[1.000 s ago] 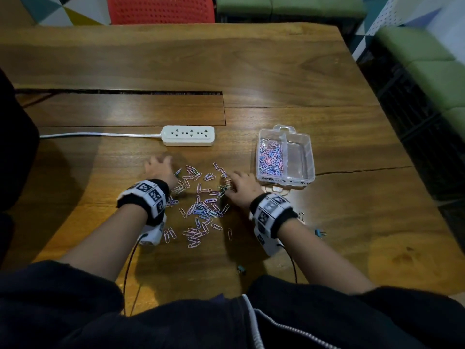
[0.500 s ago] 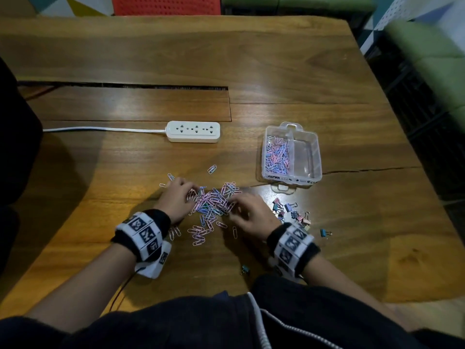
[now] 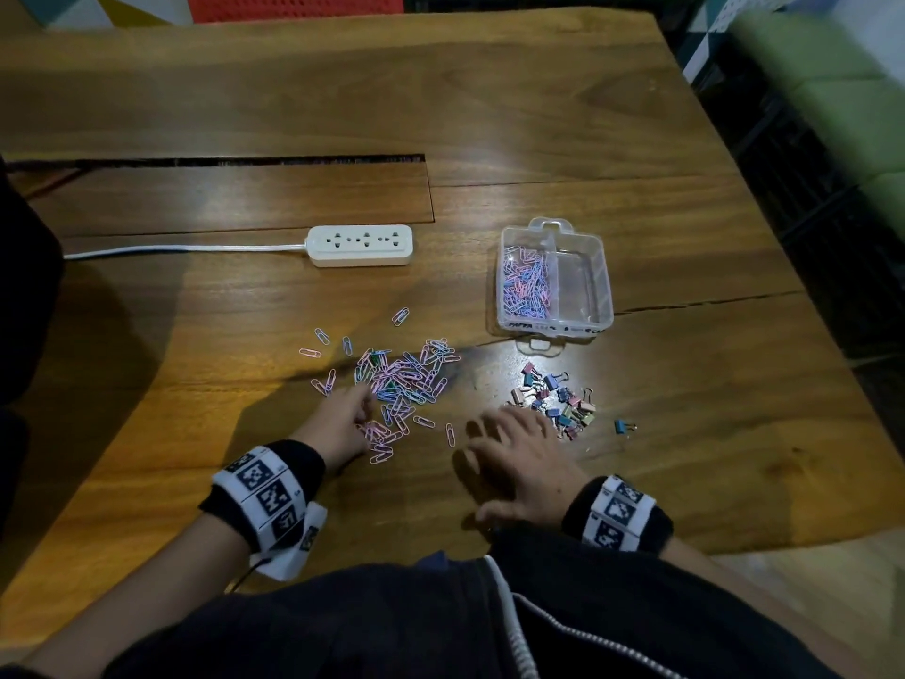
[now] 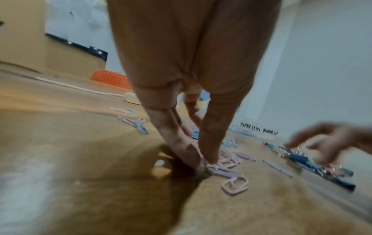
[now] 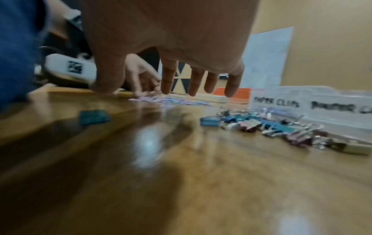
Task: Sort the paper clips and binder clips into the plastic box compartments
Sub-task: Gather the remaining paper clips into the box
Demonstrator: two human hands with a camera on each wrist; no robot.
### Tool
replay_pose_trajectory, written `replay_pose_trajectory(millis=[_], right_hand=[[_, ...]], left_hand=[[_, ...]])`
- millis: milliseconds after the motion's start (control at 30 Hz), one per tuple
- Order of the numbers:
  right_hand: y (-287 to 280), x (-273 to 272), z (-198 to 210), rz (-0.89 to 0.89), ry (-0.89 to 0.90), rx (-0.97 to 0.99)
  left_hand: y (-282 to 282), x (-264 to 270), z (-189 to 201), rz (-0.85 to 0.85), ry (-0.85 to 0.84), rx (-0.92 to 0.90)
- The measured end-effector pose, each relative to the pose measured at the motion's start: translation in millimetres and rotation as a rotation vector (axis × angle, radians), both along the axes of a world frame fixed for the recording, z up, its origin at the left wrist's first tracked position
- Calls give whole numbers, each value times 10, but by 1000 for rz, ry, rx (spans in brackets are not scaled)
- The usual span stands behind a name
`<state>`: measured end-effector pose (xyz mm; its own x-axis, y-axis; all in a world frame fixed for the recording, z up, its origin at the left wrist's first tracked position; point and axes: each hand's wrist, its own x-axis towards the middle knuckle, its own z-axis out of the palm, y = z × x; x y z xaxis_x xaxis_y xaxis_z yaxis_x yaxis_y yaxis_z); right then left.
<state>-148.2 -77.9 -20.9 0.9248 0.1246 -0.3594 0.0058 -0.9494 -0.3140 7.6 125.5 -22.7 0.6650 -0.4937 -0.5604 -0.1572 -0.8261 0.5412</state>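
The paper clips (image 3: 406,379) lie heaped at centre frame — light, thin, slippery wire, best raked together and pinched in bunches. The left hand (image 3: 343,419) pinches a few at the heap's lower left edge; the right hand (image 3: 519,458) hovers spread and empty, lower centre. Binder clips (image 3: 558,401) — stiff, springy — sit just below the plastic box (image 3: 600,267), whose right compartment seems empty; its labels blur.

left hand (image 4: 193,95) fingertips (image 4: 209,157) pinching pink paper clips (image 4: 225,168), wooden table (image 4: 100,182)

- You sit at a wooden worktop (image 3: 538,115) under glaring light.
- Beyond it you see a red chair (image 3: 294,2).
- Green seating (image 3: 832,90) flanks your right.
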Motion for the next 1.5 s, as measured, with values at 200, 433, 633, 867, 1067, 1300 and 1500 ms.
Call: replay_pose_trajectory(millis=[200, 433, 633, 867, 1067, 1300, 1500], right_hand=[[64, -92, -42, 76, 54, -38], [186, -314, -50, 83, 278, -1], [65, -317, -52, -170, 351, 189], [-320, -247, 40, -397, -218, 42], [-152, 58, -11, -393, -259, 59], [-324, 249, 83, -582, -204, 360], [-126, 429, 142, -573, -19, 465]], left_hand=[[-67, 274, 22, 205, -297, 66], [-162, 401, -16, 107, -336, 299], [-335, 77, -35, -68, -368, 163], [-499, 255, 62, -57, -390, 83], [-836, 600, 9, -272, -376, 212], [-759, 340, -67, -472, -399, 67], [-483, 264, 35, -274, -389, -42]])
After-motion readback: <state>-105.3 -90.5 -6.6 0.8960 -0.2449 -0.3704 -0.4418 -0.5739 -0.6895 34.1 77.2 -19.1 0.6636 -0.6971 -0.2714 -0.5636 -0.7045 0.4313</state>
